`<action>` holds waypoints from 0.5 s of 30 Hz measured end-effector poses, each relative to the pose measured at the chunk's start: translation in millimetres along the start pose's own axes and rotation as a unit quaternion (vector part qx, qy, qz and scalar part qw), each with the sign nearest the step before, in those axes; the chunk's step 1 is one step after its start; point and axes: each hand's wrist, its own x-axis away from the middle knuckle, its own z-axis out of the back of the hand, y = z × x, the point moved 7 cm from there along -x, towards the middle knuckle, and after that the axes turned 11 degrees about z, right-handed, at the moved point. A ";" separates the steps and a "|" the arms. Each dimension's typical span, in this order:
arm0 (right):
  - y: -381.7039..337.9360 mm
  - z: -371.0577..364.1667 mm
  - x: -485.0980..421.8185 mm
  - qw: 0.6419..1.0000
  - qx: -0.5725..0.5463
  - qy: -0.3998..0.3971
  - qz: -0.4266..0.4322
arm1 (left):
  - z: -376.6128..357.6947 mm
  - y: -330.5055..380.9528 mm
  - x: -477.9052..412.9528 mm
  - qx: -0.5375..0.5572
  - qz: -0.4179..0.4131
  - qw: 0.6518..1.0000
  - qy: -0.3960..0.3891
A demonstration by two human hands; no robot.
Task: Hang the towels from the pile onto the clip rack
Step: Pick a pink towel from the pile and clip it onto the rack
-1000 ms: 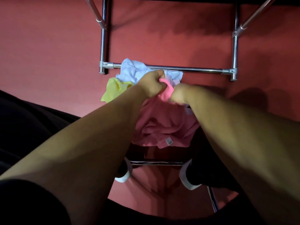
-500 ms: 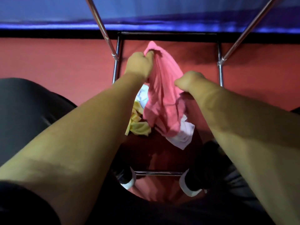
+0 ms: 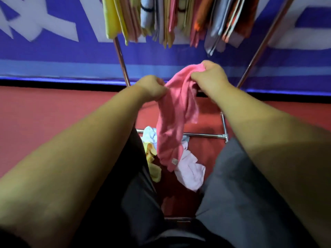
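Observation:
A pink towel [image 3: 174, 120] hangs in the air between my two hands. My left hand [image 3: 152, 87] grips its left edge and my right hand [image 3: 209, 74] grips its top corner, slightly higher. Below it the pile [image 3: 188, 167] of white, yellow and pale pink towels lies on the red floor between my legs. Several towels [image 3: 172, 20] in yellow, pink, grey and orange hang from the clip rack along the top of the view; the clips themselves are out of sight.
Two slanted chrome rack legs [image 3: 121, 58] rise on either side of my hands, and a chrome crossbar [image 3: 206, 135] runs low over the floor. A blue and white banner [image 3: 53, 56] covers the wall behind. My dark trousers [image 3: 241, 203] fill the foreground.
Both hands have lifted the pink towel off the pile and upward. My view has tilted up, bringing the hanging towels and the banner into sight.

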 end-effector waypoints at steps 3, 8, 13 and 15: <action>-17.1 7.2 17.7 0.999 0.024 -0.009 0.040 | -10.1 13.0 26.0 0.160 -0.050 0.986 -0.021; -4.8 -4.3 35.4 1.000 -0.004 -0.004 -0.002 | -13.9 43.9 56.0 0.328 -0.114 0.938 -0.023; 4.7 -7.0 38.0 0.999 0.024 -0.031 -0.012 | -12.5 16.7 47.6 0.285 -0.095 0.952 0.052; 8.9 -7.8 39.1 0.999 0.020 -0.047 -0.010 | -9.7 11.8 45.2 0.326 -0.102 0.939 0.046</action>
